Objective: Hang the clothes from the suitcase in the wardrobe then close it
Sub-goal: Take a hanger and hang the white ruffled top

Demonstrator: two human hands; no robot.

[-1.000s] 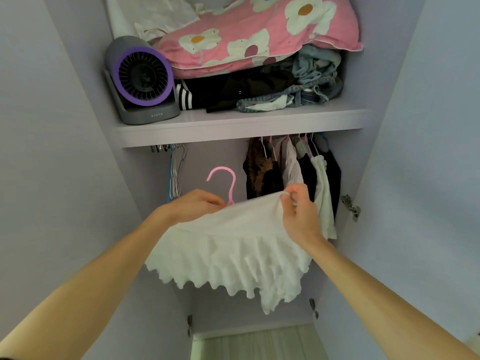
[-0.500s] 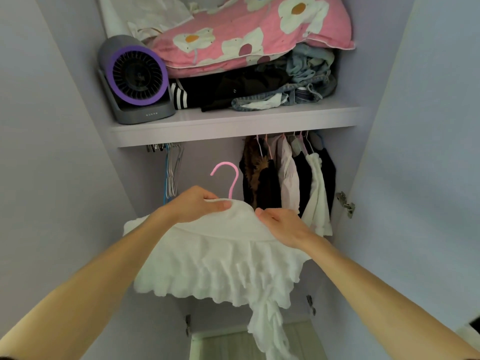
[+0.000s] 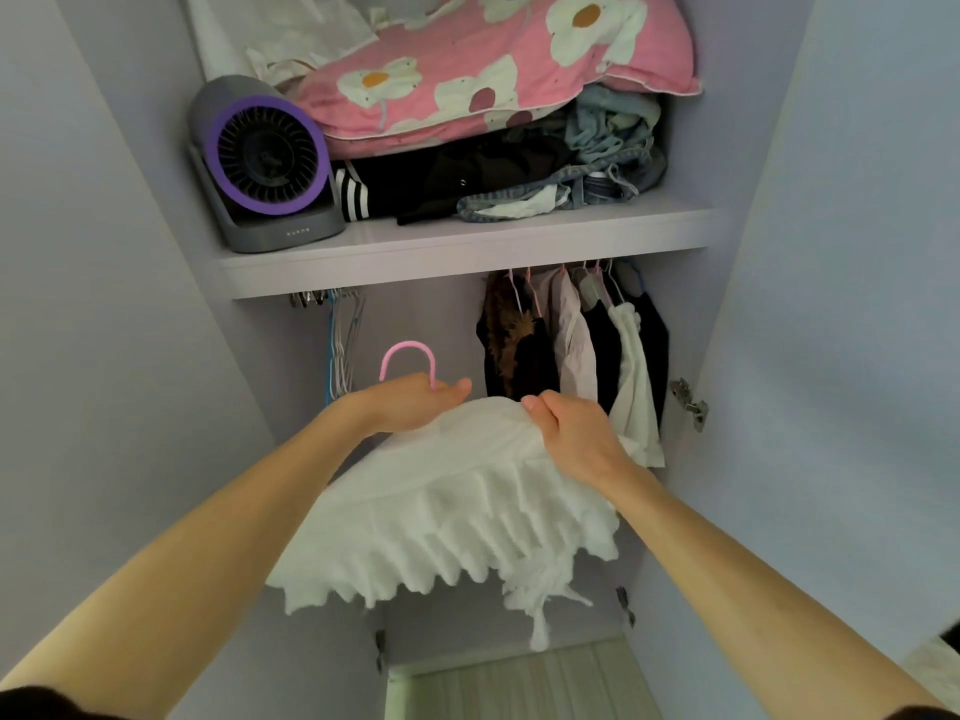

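Observation:
A white ruffled garment (image 3: 457, 511) hangs draped over a pink hanger (image 3: 408, 356), whose hook sticks up above my hands. My left hand (image 3: 410, 402) grips the hanger just below the hook, at the garment's top edge. My right hand (image 3: 566, 428) pinches the white fabric at the top right. Both are inside the open wardrobe, below the shelf (image 3: 467, 252). The hanger's arms are hidden under the cloth. The suitcase is out of view.
Several clothes (image 3: 571, 345) hang on the rail at the right. Empty hangers (image 3: 340, 345) cluster at the left. A purple-ringed fan (image 3: 265, 163), a pink flowered pillow (image 3: 493, 70) and folded clothes fill the shelf. Open doors (image 3: 857, 304) flank both sides.
My right hand dropped from holding the waistband up to gripping the fabric on the hanger's right shoulder. The garment now drapes over the hanger and spreads wider.

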